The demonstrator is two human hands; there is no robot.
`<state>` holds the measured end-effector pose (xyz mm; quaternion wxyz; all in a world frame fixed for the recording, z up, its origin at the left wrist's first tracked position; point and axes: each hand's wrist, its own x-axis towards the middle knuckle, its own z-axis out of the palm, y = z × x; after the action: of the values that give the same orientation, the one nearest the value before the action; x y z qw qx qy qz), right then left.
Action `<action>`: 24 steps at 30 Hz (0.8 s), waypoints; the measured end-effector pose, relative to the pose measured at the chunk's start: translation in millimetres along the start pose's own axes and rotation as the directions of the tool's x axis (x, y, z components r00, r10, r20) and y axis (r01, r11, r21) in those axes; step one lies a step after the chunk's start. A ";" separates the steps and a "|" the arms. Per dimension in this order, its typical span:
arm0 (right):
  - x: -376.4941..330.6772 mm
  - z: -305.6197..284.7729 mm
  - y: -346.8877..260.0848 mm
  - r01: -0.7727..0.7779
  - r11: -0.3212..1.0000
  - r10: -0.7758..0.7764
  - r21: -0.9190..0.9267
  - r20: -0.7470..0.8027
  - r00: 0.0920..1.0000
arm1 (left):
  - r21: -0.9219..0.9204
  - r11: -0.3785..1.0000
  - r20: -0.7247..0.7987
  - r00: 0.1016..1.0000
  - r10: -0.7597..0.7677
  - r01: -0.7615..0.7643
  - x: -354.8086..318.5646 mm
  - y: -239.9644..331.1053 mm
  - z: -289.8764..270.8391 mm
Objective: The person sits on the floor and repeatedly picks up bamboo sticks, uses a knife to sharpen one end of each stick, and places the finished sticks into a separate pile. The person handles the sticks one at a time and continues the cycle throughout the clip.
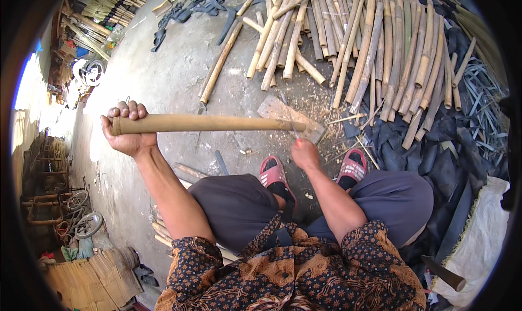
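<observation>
My left hand (131,139) is closed round the left end of a bamboo pole (212,123), which lies level across the view. The pole's right end reaches over a worn wooden board (272,108) on the floor. My right hand (305,154) is closed on the handle of a knife (290,112); a bit of red shows at the grip. Its thin blade points away from me and meets the pole near the right end. Whether the blade has cut into the bamboo, I cannot tell.
A large heap of cut bamboo poles (375,50) covers the far right, with wood chips (331,107) around the board. Two poles (220,63) lie apart beyond my pole. Dark sheeting (421,139) and a white sack (478,245) are at right, bamboo matting (92,278) near left.
</observation>
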<state>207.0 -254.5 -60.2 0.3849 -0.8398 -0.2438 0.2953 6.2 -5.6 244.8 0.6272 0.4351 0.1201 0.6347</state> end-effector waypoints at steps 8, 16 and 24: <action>1.6 22.4 15.7 0.227 0.973 -0.227 0.025 -0.020 0.974 | 0.027 1.000 -0.019 1.000 0.006 -0.005 3.0 -5.5 8.2; 14.1 15.2 81.7 -0.261 0.948 0.271 -0.181 0.033 0.962 | 0.290 0.957 0.149 0.987 -0.055 0.009 -12.1 -74.3 -8.1; 13.8 6.0 79.4 -0.320 0.931 0.332 -0.179 0.041 0.943 | 0.537 0.598 -0.124 0.757 -0.642 0.595 -95.5 -233.7 -90.5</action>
<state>227.1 -289.1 -130.3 0.2489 -0.8873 -0.1389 0.3625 88.4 -13.0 -10.4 0.6609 0.5515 0.4130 0.2976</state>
